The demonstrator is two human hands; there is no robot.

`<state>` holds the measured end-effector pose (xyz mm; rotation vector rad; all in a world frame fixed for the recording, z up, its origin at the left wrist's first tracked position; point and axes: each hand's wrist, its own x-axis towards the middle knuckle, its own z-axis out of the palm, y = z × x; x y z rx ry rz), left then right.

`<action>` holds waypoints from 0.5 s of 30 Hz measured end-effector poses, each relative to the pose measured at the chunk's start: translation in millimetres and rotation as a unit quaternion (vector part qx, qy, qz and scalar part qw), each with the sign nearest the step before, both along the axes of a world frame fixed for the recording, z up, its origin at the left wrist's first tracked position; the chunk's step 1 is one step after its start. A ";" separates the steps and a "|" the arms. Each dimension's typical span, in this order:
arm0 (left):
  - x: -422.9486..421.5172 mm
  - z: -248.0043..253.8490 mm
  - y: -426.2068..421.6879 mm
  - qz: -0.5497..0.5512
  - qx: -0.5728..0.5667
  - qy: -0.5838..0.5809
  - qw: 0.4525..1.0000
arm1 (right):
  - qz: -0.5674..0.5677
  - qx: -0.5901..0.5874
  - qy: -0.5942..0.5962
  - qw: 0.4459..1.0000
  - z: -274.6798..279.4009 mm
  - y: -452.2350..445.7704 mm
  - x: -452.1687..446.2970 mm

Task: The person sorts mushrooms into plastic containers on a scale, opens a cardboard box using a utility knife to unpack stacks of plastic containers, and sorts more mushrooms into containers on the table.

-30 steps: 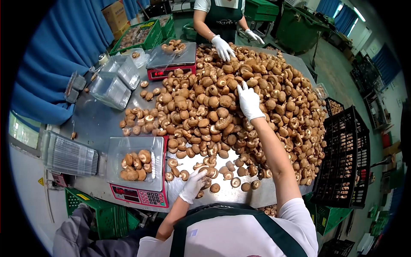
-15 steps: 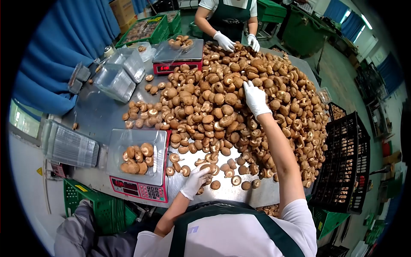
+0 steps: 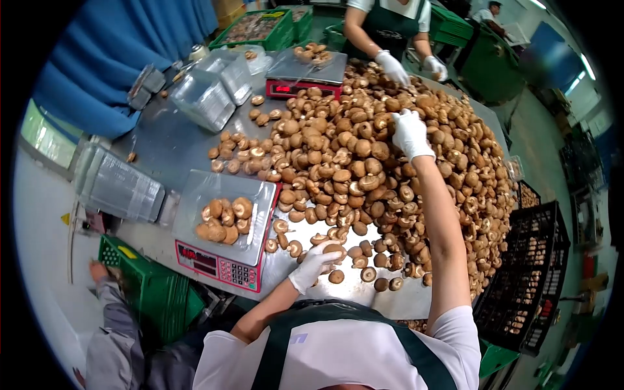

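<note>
Brown shiitake mushrooms [image 3: 364,149] lie heaped across the metal table. My left hand [image 3: 313,268], in a white glove, is closed round a shiitake mushroom [image 3: 334,251] near the table's front edge. Several loose mushrooms lie around that hand. Over the middle of the heap is my right hand [image 3: 411,136], also gloved. Its fingers are curled in among the mushrooms, and whatever they grip is hidden. To the left of my left hand, a scale [image 3: 252,248] bears a clear plastic tray [image 3: 195,203] with several mushrooms in it.
Opposite, a person's gloved hands [image 3: 392,67] work at the heap's far edge beside a second scale [image 3: 307,71]. Stacked clear trays [image 3: 120,185] stand at the left. Black crates [image 3: 523,273] stand on the right, and a green crate [image 3: 146,276] sits lower left near another person's arm.
The view has shifted, so the table appears lower and further right. My right hand's fingers have curled in over the heap. My left hand still holds a mushroom. The person opposite has moved their hands.
</note>
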<state>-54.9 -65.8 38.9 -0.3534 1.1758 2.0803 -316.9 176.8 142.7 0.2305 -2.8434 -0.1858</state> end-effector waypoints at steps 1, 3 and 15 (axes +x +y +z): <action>0.4 0.7 1.4 0.003 0.002 0.007 1.000 | 0.009 -0.005 -0.001 1.000 4.4 -2.5 -0.3; 2.3 -2.0 1.8 0.013 0.012 0.025 1.000 | 0.014 0.031 -0.038 0.999 4.4 -0.1 -14.8; 13.1 -4.6 -9.6 0.061 -0.037 0.067 0.995 | -0.007 0.002 -0.044 0.999 18.9 -3.7 12.6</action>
